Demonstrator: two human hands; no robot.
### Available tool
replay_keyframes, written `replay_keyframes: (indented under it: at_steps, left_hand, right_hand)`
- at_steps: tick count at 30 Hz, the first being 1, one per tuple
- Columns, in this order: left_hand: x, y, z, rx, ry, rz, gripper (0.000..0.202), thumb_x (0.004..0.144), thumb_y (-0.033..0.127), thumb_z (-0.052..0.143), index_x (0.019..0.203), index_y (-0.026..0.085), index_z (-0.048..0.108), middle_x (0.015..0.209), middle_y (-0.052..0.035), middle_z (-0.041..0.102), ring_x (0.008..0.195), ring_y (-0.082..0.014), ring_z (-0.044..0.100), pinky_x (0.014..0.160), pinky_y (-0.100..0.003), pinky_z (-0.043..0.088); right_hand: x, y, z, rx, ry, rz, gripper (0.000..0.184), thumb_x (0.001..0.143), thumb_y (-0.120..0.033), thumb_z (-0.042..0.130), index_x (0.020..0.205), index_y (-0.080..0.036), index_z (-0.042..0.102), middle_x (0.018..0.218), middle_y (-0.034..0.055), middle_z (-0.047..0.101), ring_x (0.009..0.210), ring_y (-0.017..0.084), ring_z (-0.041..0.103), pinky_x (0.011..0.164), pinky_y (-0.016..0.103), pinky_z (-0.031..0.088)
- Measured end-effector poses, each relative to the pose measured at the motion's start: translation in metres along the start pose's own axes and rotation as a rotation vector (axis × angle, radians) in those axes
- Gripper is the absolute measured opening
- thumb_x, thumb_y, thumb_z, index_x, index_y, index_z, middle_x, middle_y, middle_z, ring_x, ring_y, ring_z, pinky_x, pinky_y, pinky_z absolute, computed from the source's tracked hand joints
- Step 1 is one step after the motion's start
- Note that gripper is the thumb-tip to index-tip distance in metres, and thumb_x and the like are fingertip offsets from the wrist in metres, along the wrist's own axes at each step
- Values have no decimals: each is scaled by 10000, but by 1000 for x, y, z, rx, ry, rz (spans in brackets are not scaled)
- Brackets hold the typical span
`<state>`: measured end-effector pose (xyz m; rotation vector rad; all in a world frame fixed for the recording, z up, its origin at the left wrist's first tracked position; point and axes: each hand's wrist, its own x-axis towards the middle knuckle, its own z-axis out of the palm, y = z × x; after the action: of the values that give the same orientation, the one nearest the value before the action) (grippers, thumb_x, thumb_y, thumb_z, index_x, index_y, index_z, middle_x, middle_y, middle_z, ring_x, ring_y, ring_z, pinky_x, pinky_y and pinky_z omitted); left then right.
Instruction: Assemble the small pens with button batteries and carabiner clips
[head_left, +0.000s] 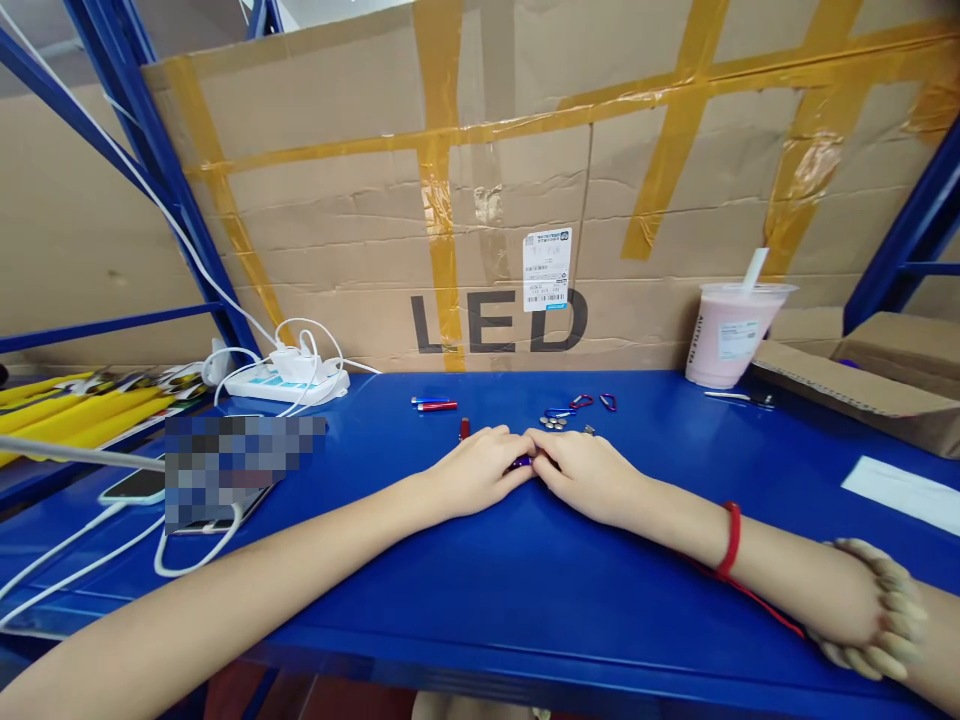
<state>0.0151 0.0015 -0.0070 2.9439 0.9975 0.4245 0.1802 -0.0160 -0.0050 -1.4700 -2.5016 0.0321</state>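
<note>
At the middle of the table, my left hand (480, 468) and my right hand (589, 472) meet fingertip to fingertip. Both are closed on a small shiny blue-purple piece (520, 463), which looks like a short tube; the fingers hide most of it. Just behind my left hand a red tube (464, 428) partly shows. Beyond my right hand are several silver button cells (553, 424), a blue carabiner clip (559, 412) and a red carabiner clip (580, 401). A small metal bit (589, 430) peeks out over my right knuckles.
A blue tube (430, 400) and red tube (437, 406) lie behind. On the left are a power strip (289, 380), a charging phone (135, 486) and cables. A pink drink cup (735, 340), an open cardboard box (862, 380) and white paper (904, 494) occupy the right.
</note>
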Motion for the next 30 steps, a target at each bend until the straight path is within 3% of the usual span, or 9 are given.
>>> replay_keyframes:
  at_steps: [13,24,30]
  left_hand:
    - [-1,0,1,-45,21,14,186,910,305,411,929,163,530,965,-61,633,889,-184,599,757,-291,473]
    - [-1,2,-3,10,-9,42,201,919,305,379,948,151,504,952,-76,640,873,-206,615,725,-303,482]
    - [-1,-1,0,-31,-4,68,165,908,289,409,944,154,499,952,-60,637,886,-192,610,745,-286,473]
  right_hand:
    - [8,12,-2,263,-57,-120,184,828,-188,335,677,-207,440,617,-6,607,623,142,559,585,251,369]
    - [5,9,-5,157,-59,-126,190,849,-204,308,720,-209,448,649,7,609,660,159,565,618,273,377]
    - [3,10,-3,60,-50,-116,219,857,-208,292,810,-200,506,820,52,643,746,178,575,655,289,387]
